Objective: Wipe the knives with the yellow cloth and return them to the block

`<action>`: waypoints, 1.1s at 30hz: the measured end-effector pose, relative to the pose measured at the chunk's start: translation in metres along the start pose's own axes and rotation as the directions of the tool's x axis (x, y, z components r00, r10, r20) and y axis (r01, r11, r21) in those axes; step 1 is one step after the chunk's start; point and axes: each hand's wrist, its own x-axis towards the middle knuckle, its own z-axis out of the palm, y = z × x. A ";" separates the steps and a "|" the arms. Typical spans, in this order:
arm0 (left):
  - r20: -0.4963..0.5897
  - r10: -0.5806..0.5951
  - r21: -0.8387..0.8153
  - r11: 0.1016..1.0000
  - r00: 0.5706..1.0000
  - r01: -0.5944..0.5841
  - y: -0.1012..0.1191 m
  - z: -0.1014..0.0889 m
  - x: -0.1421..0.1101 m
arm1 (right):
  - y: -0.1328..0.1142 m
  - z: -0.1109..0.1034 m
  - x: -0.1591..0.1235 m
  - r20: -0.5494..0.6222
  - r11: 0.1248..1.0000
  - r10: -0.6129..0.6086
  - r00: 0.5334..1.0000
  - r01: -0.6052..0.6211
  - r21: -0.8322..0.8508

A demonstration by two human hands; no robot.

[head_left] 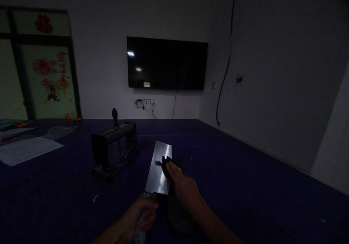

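My left hand [144, 212] is wrapped around the handle of a cleaver [157, 175], whose broad shiny blade points up and away from me. My right hand [187, 191] grips a small black-and-yellow object [176, 166]; its exact kind is too dark to make out. That object lies against the right side of the blade, and a dark reflection of it shows on the metal. Below my right wrist there is a dark rounded thing [180, 216], partly hidden by the hand and forearm.
A black frame-like case [113, 133] with clear sides and an upright dark handle [115, 116] stands left on the purple tabletop [245, 186]. Papers [29, 150] and clear plastic [60, 131] lie farther left. Behind are a wall-mounted television [167, 64] and a hanging cable [227, 64].
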 end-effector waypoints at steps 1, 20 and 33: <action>0.003 0.006 -0.010 1.000 1.000 -0.006 0.000 -0.001 0.000 | 0.000 0.000 -0.001 -0.004 1.000 -0.023 1.000 0.023 0.015; 0.160 -0.056 -0.136 0.988 0.986 0.078 0.007 -0.014 0.007 | 0.008 0.002 -0.006 -0.044 0.935 -0.278 0.960 0.281 0.216; 0.207 -0.194 0.057 0.981 0.959 0.186 0.008 -0.010 -0.001 | 0.042 0.005 -0.001 -0.229 0.988 0.099 0.968 -0.067 0.142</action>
